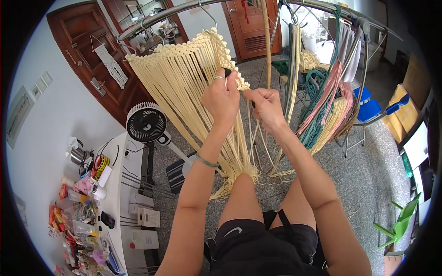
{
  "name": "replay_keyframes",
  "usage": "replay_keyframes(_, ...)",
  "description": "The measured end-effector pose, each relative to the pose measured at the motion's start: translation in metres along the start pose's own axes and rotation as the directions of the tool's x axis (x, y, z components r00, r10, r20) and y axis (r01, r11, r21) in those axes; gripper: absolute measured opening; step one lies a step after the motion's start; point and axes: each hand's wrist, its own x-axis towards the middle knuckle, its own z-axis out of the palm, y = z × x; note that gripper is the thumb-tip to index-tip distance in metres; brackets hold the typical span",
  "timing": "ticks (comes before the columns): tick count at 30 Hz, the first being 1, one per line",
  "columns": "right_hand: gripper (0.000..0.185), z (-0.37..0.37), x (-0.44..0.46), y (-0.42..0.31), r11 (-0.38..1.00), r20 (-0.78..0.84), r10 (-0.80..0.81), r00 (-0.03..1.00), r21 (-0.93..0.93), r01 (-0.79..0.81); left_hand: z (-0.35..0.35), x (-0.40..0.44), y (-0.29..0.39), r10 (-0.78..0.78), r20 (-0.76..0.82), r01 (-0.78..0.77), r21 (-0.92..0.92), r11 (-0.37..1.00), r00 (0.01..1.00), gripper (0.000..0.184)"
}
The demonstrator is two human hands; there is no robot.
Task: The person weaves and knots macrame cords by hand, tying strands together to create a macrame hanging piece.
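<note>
Cream macrame cords hang from hooks on a curved metal rail, with a knotted band along the top. My left hand is closed at the lower right end of the knotted band, a ring on one finger and a black piece at its fingertips. Just right of it, my right hand is pinched on a cream cord beside the last knots. Loose cord ends gather by my knee, and the fingertips partly hide the cord they hold.
A fan stands left of the cords, near a cluttered white table. Teal, pink and cream yarn bundles hang at the right. Blue chair and green stool stand farther right; a bamboo pole rises behind.
</note>
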Motion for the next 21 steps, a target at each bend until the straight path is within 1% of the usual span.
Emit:
replay_keyframes(1,0.021,-0.001,-0.001,0.002,1.0,0.0,0.001,1.0,-0.002,-0.001,0.0,0.002,-0.002,0.045,-0.008,-0.045,0.014,0.999,0.999,0.03)
replay_keyframes(3,0.015,-0.005,-0.002,0.007,0.979,-0.034,0.082,0.996,0.192,-0.074,0.0,0.003,-0.002,0.003,0.062,-0.01,0.116,0.993,0.998,0.029)
replay_keyframes(4,0.017,-0.005,-0.004,0.006,0.973,-0.034,0.108,0.994,0.207,-0.099,-0.001,0.004,-0.001,-0.037,0.109,0.025,0.108,0.994,0.993,0.03)
replay_keyframes(5,0.017,-0.007,-0.004,0.009,0.973,-0.033,0.103,0.994,0.208,-0.094,0.0,0.004,-0.001,-0.032,0.108,0.02,0.107,0.994,0.994,0.03)
replay_keyframes(7,0.023,-0.008,-0.005,0.012,0.98,0.01,0.116,0.993,0.163,-0.116,-0.001,0.005,0.003,-0.077,0.147,0.058,0.131,0.99,0.986,0.034)
replay_keyframes(8,0.022,-0.012,-0.007,0.01,0.971,0.027,0.212,0.977,0.109,-0.214,-0.003,0.005,0.004,-0.106,0.209,0.083,0.118,0.99,0.972,0.037)
replay_keyframes(9,0.022,-0.012,-0.006,0.009,0.972,0.027,0.208,0.978,0.106,-0.21,0.0,0.003,0.001,-0.104,0.207,0.082,0.115,0.99,0.973,0.037)
replay_keyframes(10,0.02,-0.012,-0.005,0.01,0.918,0.133,0.293,0.947,0.238,-0.317,0.004,0.0,-0.004,-0.12,0.214,0.124,-0.004,0.992,0.969,0.036)
replay_keyframes(11,0.018,-0.011,-0.004,0.011,0.833,0.249,0.357,0.901,0.352,-0.427,0.006,-0.003,-0.009,-0.136,0.224,0.166,-0.12,0.979,0.965,0.035)
replay_keyframes(12,0.018,-0.008,0.001,0.015,0.82,0.295,0.332,0.896,0.379,-0.429,-0.008,-0.003,0.012,-0.214,0.279,0.284,-0.239,0.929,0.936,0.028)
replay_keyframes(13,0.018,-0.004,0.008,0.02,0.818,0.298,0.332,0.895,0.381,-0.43,-0.012,-0.003,0.017,-0.286,0.342,0.381,-0.255,0.889,0.895,0.026)
replay_keyframes(14,0.018,0.0,0.016,0.026,0.811,0.24,0.308,0.92,0.439,-0.387,-0.015,-0.004,0.019,-0.35,0.405,0.475,-0.265,0.839,0.845,0.024)
replay_keyframes(15,0.019,0.003,0.022,0.029,0.802,0.18,0.286,0.941,0.493,-0.338,-0.015,-0.004,0.018,-0.342,0.405,0.475,-0.295,0.829,0.848,0.022)
replay_keyframes(16,0.018,0.004,0.026,0.031,0.836,0.162,0.211,0.964,0.482,-0.264,-0.014,-0.006,0.015,-0.341,0.404,0.474,-0.295,0.83,0.849,0.022)
replay_keyframes(18,0.017,0.003,0.028,0.032,0.841,0.144,0.185,0.972,0.489,-0.233,-0.013,-0.008,0.009,-0.311,0.445,0.485,-0.358,0.798,0.84,0.021)
replay_keyframes(19,0.015,0.003,0.027,0.031,0.844,0.125,0.162,0.979,0.496,-0.203,-0.013,-0.009,0.008,-0.31,0.445,0.484,-0.358,0.799,0.84,0.021)
replay_keyframes(20,0.015,0.004,0.026,0.031,0.844,0.124,0.162,0.979,0.497,-0.203,-0.014,-0.009,0.006,-0.305,0.481,0.489,-0.32,0.812,0.822,0.019)
replay_keyframes(21,0.015,0.005,0.023,0.028,0.846,0.086,0.178,0.98,0.496,-0.197,-0.015,-0.009,0.004,-0.302,0.516,0.492,-0.282,0.824,0.801,0.019)
